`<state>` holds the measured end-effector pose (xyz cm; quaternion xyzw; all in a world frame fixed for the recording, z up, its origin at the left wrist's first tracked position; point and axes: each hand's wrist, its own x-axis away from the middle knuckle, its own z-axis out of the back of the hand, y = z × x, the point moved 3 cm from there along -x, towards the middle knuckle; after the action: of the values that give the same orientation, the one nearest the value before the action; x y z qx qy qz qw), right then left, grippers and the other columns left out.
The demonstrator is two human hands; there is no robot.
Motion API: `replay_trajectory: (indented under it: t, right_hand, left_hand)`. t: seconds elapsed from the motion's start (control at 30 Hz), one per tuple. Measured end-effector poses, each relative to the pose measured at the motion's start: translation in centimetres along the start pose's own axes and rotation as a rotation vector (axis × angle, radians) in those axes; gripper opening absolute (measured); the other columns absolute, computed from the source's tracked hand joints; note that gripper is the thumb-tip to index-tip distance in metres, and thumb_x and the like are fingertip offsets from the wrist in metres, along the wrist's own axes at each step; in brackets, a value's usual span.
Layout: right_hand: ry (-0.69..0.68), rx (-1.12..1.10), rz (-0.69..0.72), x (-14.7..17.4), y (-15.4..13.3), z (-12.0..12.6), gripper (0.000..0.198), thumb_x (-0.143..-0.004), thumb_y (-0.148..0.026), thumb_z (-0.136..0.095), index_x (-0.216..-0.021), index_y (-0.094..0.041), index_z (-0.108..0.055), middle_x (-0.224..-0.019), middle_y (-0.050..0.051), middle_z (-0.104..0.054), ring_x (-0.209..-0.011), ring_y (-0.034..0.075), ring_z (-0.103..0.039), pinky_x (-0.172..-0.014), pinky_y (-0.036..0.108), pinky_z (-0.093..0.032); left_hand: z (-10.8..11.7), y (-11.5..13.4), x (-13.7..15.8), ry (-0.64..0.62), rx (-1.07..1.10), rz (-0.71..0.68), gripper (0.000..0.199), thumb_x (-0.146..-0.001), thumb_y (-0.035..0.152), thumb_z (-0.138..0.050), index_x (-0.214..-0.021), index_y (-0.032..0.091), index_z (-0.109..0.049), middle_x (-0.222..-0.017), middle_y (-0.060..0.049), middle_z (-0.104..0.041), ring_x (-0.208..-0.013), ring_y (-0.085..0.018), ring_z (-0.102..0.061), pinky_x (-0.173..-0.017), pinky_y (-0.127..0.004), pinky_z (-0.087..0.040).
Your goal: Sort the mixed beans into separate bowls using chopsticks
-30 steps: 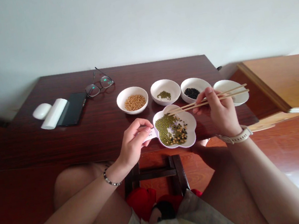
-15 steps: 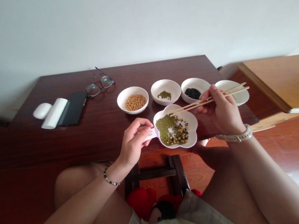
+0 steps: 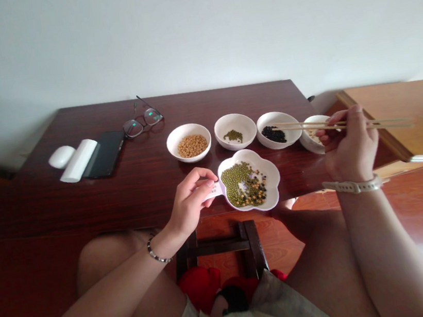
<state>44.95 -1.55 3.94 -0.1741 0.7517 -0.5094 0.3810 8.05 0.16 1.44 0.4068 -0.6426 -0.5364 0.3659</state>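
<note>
My left hand (image 3: 193, 198) is closed on the handle of a white flower-shaped dish (image 3: 271, 174). Inside the dish lie green beans (image 3: 233, 179) on the left, with black and tan ones mixed on the right. In my right hand (image 3: 352, 146) is a pair of chopsticks (image 3: 304, 124), held level, tips above the bowl of black beans (image 3: 275, 134). Whether the tips pinch a bean is too small to tell. A rightmost white bowl (image 3: 308, 142), with some pale bits in it, is partly hidden behind my right hand.
A bowl of tan beans (image 3: 191, 146) and a bowl with a few green beans (image 3: 233, 136) stand behind the dish. Glasses (image 3: 142, 124), a black phone (image 3: 105, 154), a white cylinder (image 3: 78, 161) and a white rounded case (image 3: 61, 157) lie at left. A wooden cabinet (image 3: 411, 116) adjoins at right.
My right hand and the chopsticks have moved right and away from the flower-shaped dish; the tips are now over the black-bean bowl. My left hand stays on the handle.
</note>
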Motion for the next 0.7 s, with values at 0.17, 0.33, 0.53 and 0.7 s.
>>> replay_trajectory:
  t: [0.17, 0.33, 0.53, 0.7]
  right_hand:
    - [0.074, -0.001, 0.018, 0.0, -0.1, 0.6, 0.039, -0.105, -0.051, -0.069, -0.075, -0.026, -0.068, -0.075, 0.006, -0.065, -0.056, 0.017, -0.06, -0.048, 0.033, -0.045]
    - [0.066, -0.086, -0.09, 0.5, -0.8, -0.6, 0.039, -0.104, -0.046, -0.067, -0.071, -0.024, -0.068, -0.074, 0.005, -0.063, -0.054, 0.015, -0.057, -0.044, 0.031, -0.039]
    - [-0.18, 0.023, -0.189, 2.3, -1.2, -2.7, 0.045, -0.106, -0.054, -0.069, -0.072, -0.024, -0.071, -0.069, 0.004, -0.065, -0.048, 0.014, -0.054, -0.042, 0.032, -0.039]
    - [-0.284, 0.115, -0.266, 3.3, -0.9, -3.4, 0.051, -0.105, -0.066, -0.068, -0.075, -0.026, -0.074, -0.059, 0.003, -0.065, -0.046, 0.016, -0.057, -0.04, 0.029, -0.045]
  left_hand:
    - [0.0, 0.0, 0.0, 0.005, -0.011, -0.006, 0.016, -0.099, 0.036, -0.074, -0.1, 0.021, -0.07, -0.062, 0.006, -0.049, -0.055, -0.011, -0.045, -0.051, -0.024, -0.027]
    - [0.0, -0.1, 0.0, 0.014, -0.005, 0.001, 0.018, -0.098, 0.038, -0.076, -0.1, 0.021, -0.071, -0.062, 0.005, -0.05, -0.055, -0.011, -0.045, -0.05, -0.025, -0.026]
    - [0.1, -0.2, 0.0, 0.006, 0.006, 0.004, 0.017, -0.099, 0.037, -0.076, -0.101, 0.021, -0.071, -0.062, 0.006, -0.05, -0.055, -0.011, -0.045, -0.051, -0.024, -0.027]
    - [0.1, -0.2, 0.0, -0.002, 0.019, 0.008, 0.018, -0.099, 0.038, -0.077, -0.101, 0.02, -0.071, -0.064, 0.005, -0.052, -0.056, -0.01, -0.046, -0.051, -0.024, -0.027]
